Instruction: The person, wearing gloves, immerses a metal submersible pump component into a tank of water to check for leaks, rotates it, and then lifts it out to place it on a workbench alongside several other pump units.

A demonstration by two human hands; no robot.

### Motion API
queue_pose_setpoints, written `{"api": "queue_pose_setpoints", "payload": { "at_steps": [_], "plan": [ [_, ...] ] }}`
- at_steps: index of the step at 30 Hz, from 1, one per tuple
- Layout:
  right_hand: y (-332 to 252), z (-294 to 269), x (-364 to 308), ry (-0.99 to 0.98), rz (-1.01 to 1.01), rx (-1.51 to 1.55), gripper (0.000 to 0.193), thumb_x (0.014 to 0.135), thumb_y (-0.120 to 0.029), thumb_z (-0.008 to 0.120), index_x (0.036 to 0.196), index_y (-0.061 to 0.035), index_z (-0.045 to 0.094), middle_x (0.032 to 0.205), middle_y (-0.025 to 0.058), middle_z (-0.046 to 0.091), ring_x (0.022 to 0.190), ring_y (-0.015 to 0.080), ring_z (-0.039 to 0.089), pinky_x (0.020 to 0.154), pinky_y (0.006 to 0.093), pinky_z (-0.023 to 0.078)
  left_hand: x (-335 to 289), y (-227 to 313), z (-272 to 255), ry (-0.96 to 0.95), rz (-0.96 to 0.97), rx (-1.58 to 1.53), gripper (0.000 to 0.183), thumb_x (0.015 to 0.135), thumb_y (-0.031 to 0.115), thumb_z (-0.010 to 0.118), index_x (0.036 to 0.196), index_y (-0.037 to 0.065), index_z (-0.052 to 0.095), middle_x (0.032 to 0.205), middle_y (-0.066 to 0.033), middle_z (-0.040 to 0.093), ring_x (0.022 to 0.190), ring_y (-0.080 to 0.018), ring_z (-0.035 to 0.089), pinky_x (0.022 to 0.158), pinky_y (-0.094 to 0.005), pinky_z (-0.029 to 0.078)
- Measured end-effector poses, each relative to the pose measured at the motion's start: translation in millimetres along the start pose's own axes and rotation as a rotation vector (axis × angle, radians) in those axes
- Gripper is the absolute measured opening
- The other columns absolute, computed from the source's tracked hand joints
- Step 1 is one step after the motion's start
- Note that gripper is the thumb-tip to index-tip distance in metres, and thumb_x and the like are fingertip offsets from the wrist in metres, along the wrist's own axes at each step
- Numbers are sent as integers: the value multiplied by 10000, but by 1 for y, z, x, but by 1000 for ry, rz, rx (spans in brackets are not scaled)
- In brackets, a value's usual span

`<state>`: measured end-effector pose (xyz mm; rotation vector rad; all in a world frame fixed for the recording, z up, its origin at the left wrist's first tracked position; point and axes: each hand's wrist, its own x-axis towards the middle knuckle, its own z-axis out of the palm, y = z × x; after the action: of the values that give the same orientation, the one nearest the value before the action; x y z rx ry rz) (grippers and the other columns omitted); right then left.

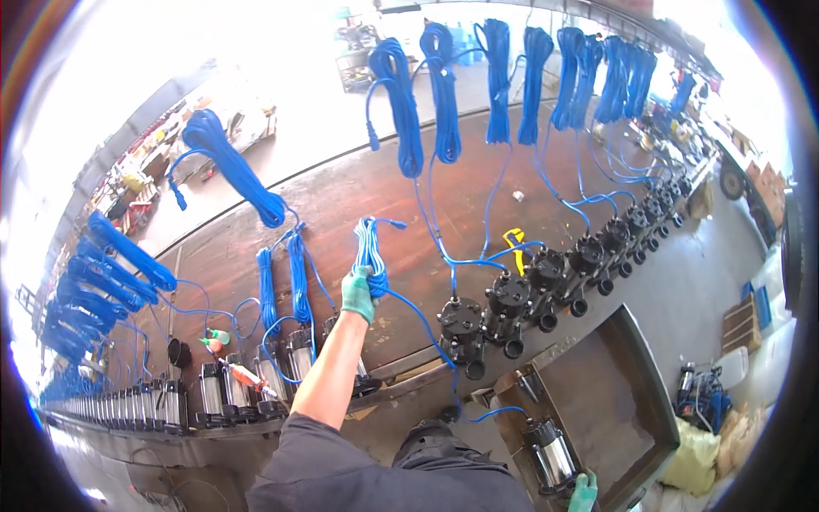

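My left hand (359, 295), in a green glove, is closed around a bundle of coiled blue cable (368, 246) above the brown tabletop. From that bundle a blue lead (416, 314) runs down over the table edge and on toward a silver-and-black cylindrical pump (553, 454). The pump lies tilted in a metal tray (610, 384) at the lower right. My right hand (583, 493), gloved in green too, grips the pump's near end, though the lower frame edge cuts off most of that hand.
Black pump bodies (509, 294) line the table edge on the right; silver pumps (175, 405) line it on the left. Blue cable bundles (444, 94) hang overhead. A yellow tool (514, 247), an orange-and-white tool (250, 378) and small bottles (218, 338) lie on the brown table (341, 188).
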<state>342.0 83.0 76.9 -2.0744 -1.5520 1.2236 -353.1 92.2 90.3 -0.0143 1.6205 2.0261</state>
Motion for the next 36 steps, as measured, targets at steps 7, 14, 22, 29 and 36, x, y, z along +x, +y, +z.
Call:
{"api": "queue_pose_setpoints", "payload": {
  "at_steps": [7,14,22,29,36],
  "plan": [
    [23,-2,22,-31,-24,-66,543,1011,-342,564,1375,61,554,1362,254,591,1209,348,562,1045,398,430,-80,45,-25,145,994,540,494,893,203,715,1319,41,522,1011,-137,706,875,-254,700,794,-387,548],
    [17,-1,17,-30,-15,-15,519,1007,-319,558,1365,55,568,1343,236,606,1181,337,569,1028,403,439,-104,125,1,260,1337,593,514,912,180,677,1370,20,505,1058,-188,710,927,-330,712,820,-411,547],
    [14,-1,12,-28,-43,-12,531,1012,-331,562,1375,57,560,1356,239,601,1182,336,579,1016,398,456,-53,145,5,338,1084,525,504,913,139,667,1364,13,481,1062,-215,706,961,-349,704,841,-416,537],
    [8,-1,8,-52,12,13,509,1019,-324,545,1386,29,562,1341,225,610,1176,330,579,998,397,466,-11,112,1,373,1061,537,497,919,147,668,1358,25,471,1098,-219,691,1009,-381,686,883,-452,517],
    [57,4,41,-212,239,523,463,951,-131,511,1414,-114,497,945,109,658,775,243,651,747,506,590,52,97,-8,446,1211,839,586,872,220,722,1336,-4,444,1064,-265,661,981,-448,654,854,-487,521]
  ]
}}
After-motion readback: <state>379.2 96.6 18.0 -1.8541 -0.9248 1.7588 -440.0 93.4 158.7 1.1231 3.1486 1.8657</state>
